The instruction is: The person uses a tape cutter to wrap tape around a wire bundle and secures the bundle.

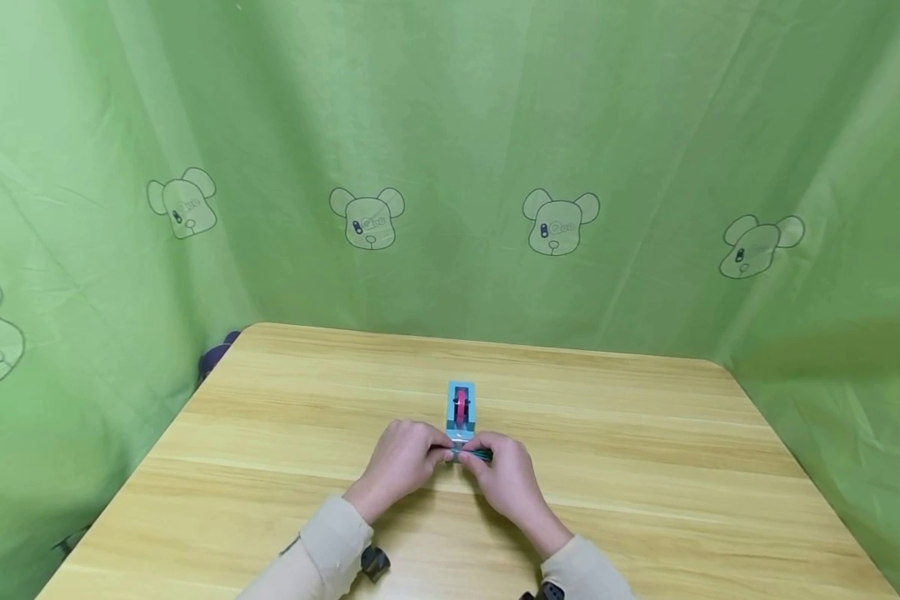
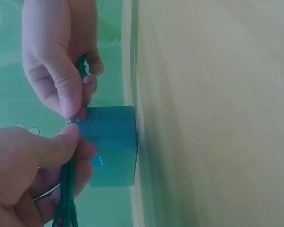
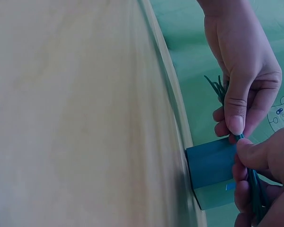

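Note:
Side by side in the head view, my left hand [image 1: 405, 458] and my right hand [image 1: 506, 475] pinch the same bundle of thin dark green strands [image 1: 483, 454], thumbs almost meeting near its middle. Loose ends of the bundle [image 2: 66, 198] run back under the left palm in the left wrist view. On the far side, strand tips [image 3: 217, 87] fan out past the left fingers in the right wrist view. Directly behind the fingertips stands a light blue tape dispenser [image 1: 461, 387] with a pink roll [image 1: 461, 407]; the hands overlap its front end.
The wood-patterned table [image 1: 270, 400] spreads around the hands. A green curtain [image 1: 450, 125] with printed mouse heads hangs behind and along both sides. Some purple object [image 1: 213, 357] shows past the table's left back corner.

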The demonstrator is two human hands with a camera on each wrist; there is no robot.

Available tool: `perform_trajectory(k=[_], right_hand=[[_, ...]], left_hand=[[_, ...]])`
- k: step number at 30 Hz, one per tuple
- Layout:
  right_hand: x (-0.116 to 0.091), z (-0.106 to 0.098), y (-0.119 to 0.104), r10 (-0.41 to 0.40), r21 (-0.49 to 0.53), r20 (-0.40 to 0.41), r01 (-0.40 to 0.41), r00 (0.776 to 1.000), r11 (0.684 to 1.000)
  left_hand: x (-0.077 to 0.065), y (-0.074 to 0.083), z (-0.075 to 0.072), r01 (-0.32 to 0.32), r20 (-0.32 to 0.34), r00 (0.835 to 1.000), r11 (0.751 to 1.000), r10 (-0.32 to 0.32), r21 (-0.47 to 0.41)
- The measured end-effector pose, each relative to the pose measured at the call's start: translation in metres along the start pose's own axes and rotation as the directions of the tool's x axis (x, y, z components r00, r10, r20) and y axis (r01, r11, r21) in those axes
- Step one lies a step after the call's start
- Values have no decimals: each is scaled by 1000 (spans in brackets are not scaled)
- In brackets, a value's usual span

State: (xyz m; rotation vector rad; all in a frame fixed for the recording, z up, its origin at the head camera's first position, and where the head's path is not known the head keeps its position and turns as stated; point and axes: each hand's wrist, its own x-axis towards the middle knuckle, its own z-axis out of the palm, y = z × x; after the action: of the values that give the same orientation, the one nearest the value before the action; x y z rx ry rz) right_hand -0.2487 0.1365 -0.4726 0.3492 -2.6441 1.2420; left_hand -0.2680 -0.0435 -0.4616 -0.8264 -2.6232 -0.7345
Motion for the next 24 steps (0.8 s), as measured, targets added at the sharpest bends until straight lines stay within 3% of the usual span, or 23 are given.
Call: perform_trajectory(k=[11, 24], right_hand=[[1, 0, 1, 0, -20, 2, 0, 1000, 1000], [0, -1, 1, 13, -7, 15, -13, 1000, 1000]], left_hand=[[-1, -2, -2, 5, 14, 1000, 998, -4, -68], [1, -1, -9, 35, -64, 997, 996, -41, -80]])
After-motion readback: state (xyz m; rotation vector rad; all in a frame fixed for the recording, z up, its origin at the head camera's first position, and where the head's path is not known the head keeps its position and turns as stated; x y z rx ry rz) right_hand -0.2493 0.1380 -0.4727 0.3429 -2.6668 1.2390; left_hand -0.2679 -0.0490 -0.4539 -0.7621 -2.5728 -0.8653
